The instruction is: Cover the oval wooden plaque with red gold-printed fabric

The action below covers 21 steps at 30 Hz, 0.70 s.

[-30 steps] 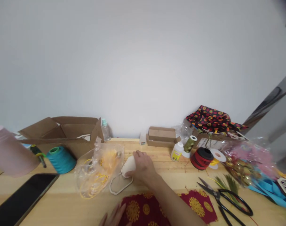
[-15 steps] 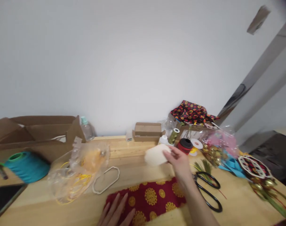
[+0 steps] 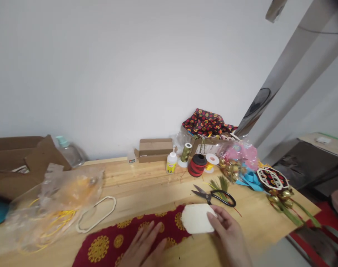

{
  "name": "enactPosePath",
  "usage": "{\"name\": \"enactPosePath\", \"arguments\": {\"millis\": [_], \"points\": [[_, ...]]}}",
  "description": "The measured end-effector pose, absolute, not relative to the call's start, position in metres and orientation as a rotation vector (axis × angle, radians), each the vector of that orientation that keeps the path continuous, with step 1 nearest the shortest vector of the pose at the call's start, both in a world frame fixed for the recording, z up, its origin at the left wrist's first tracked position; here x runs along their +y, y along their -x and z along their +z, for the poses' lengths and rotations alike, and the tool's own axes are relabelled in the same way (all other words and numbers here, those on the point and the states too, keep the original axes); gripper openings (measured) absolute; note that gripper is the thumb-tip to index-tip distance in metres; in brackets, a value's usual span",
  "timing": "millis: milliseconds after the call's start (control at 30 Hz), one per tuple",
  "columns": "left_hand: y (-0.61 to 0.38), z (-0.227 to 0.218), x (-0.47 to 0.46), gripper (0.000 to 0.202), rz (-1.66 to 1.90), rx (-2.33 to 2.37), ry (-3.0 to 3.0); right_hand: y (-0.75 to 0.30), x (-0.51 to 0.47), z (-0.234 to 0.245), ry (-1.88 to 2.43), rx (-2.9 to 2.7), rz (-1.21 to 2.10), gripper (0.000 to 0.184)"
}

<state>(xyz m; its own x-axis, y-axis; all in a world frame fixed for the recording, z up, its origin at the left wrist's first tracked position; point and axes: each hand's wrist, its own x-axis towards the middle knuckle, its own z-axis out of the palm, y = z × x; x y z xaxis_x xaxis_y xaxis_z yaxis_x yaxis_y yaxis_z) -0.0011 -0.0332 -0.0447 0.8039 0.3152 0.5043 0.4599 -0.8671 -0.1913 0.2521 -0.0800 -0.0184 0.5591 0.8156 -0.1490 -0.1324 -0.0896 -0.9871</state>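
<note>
Between the thumb and fingers of my right hand (image 3: 230, 231) is a cream-white flat plaque with notched corners (image 3: 197, 218), held over the right end of a dark red cloth with gold round motifs (image 3: 98, 249). My left hand (image 3: 145, 244) lies flat on that cloth, its fingers stretched out. Just beyond the plaque, black-handled scissors (image 3: 213, 195) rest on the table with their blades apart. Left of the cloth's far edge lies a thin white open frame (image 3: 112, 211) of similar outline.
A glue bottle (image 3: 171, 163), a red thread spool (image 3: 197, 165) and a yellow ribbon spool (image 3: 212, 162) stand at the back. Plastic bags with yellow cord (image 3: 66, 196) lie at left, by a cardboard box (image 3: 38, 157). Bells and a decorated pendant (image 3: 272, 178) lie at right.
The view has swung to the right. My right hand has brought the plaque down and nearer, from in front of the glue bottle to the cloth's right end. My left hand stays on the cloth.
</note>
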Motion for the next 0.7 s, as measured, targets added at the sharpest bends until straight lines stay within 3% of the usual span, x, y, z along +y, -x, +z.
{"name": "enactPosePath", "arguments": {"millis": [233,533,700], "points": [[-0.008,-0.044,-0.030,0.036,-0.572,-0.647,2.625,-0.235,-0.065,-0.031,1.872,-1.336,0.512,0.018],[0.005,-0.064,-0.033,0.036,-0.660,-0.717,2.745,-0.240,-0.066,-0.023,1.863,-1.482,0.537,0.016],[0.008,-0.061,-0.032,0.039,-0.658,-0.675,2.758,-0.234,-0.075,-0.031,2.041,-1.609,0.209,0.022]]}}
